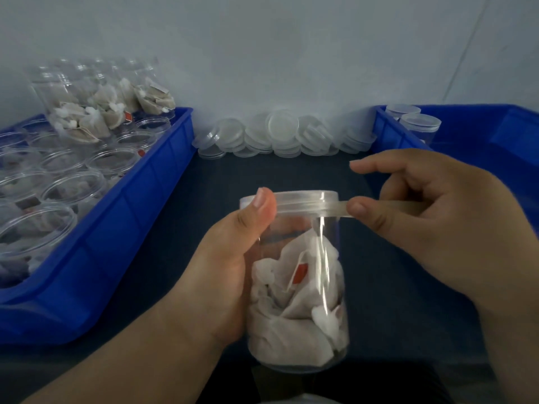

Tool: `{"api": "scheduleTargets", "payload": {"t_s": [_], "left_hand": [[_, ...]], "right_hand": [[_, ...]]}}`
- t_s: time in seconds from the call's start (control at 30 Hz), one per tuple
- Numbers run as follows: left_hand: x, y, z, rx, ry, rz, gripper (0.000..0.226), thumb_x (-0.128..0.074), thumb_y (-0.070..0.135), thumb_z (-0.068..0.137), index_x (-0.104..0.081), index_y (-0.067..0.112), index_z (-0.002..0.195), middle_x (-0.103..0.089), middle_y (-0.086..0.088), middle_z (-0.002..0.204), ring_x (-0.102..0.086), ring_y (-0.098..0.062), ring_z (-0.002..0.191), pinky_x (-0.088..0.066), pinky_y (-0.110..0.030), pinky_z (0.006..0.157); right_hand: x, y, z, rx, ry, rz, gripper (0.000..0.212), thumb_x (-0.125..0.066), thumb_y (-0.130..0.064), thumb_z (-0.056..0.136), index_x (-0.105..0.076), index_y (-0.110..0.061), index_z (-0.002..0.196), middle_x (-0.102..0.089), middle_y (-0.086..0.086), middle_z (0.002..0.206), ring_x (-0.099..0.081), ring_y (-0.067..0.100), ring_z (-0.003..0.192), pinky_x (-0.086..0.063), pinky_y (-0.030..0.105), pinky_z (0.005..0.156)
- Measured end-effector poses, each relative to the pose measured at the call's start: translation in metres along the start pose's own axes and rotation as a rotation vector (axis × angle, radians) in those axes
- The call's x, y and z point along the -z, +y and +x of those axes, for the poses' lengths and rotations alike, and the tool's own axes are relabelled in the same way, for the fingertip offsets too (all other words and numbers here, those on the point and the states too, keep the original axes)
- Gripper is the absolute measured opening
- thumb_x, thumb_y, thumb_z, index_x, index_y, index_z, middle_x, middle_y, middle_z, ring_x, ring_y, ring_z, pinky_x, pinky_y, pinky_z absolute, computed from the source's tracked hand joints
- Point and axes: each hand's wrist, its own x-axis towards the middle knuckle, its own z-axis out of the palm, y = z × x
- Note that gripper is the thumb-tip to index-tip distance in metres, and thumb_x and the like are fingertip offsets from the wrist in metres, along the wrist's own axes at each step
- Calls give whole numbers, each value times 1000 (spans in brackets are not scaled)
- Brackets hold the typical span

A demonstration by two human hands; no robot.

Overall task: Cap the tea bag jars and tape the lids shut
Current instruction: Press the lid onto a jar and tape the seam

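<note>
Gripping one capped jar in my left hand over the table's front edge, I pinch one tape strip at its lid with my right hand; left bin and right bin flank it.

A plain pale grey wall rises directly behind the dark blue tabletop, under dim, even light.
</note>
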Motion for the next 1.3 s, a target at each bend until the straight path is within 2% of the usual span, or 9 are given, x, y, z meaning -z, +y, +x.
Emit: {"api": "scheduleTargets", "payload": {"t_s": [0.27,0.4,0.53,0.6,0.77,0.87,0.97,1.13,1.3], "left_hand": [[-1,1,0,-13,-69,-29,76,-77,64,73,-69,8,124,-71,-22,116,-73,-33,100,-61,-44,83],[2,0,1,13,19,6,90,-87,67,56,-68,16,127,-71,-18,122,-70,-36,110,-60,-44,82],[4,-2,4,-87,111,68,79,-89,66,52,-74,25,118,-73,-14,121,-70,-32,113,-59,-47,90],[2,0,4,-124,92,154,69,-87,68,55,-76,33,113,-74,-9,120,-70,-28,112,-59,-43,91],[1,3,6,-125,130,390,86,-87,77,39,-66,44,116,-74,6,116,-72,-19,109,-62,-42,86],[1,4,5,-120,167,321,70,-88,73,42,-76,41,102,-77,0,109,-75,-21,100,-61,-38,78],[1,4,2,-75,136,185,59,-90,68,45,-80,33,93,-78,-8,101,-76,-29,93,-61,-40,75],[1,1,0,-5,88,59,79,-91,66,48,-77,17,109,-74,-19,112,-73,-37,99,-61,-50,81],[-2,0,-3,-26,-11,-21,74,-83,64,63,-75,13,115,-71,-25,117,-73,-38,100,-61,-50,82]], "right_hand": [[-6,0,2,-27,-32,-57,48,-49,-72,71,-56,-50,113,-61,-18,85,-58,-4,75,-38,0,67],[-8,1,0,8,-41,-84,51,-42,-72,77,-54,-47,120,-60,-16,84,-57,-7,77,-38,-1,70],[-8,-2,-2,17,-30,-186,64,-38,-73,79,-58,-38,129,-56,-14,65,-56,-5,80,-36,12,53],[-10,-4,-4,36,-33,-267,63,-36,-74,84,-57,-36,130,-52,-21,67,-56,0,70,-32,15,56],[-11,-8,-9,99,-16,-275,56,-39,-75,84,-58,-41,125,-56,-18,63,-58,0,64,-39,13,48],[-5,-5,-8,77,-32,-101,47,-50,-73,82,-57,-47,121,-63,-23,80,-61,-4,72,-43,6,60],[3,-1,-5,67,-66,-37,41,-51,-67,84,-59,-47,118,-62,-15,70,-60,1,61,-40,4,52],[9,4,-4,93,-62,25,34,-54,-59,84,-60,-48,116,-61,-6,69,-57,5,58,-40,4,53],[3,3,-4,88,-21,6,38,-59,-57,80,-60,-45,116,-61,-9,71,-58,4,61,-40,4,56]]}}
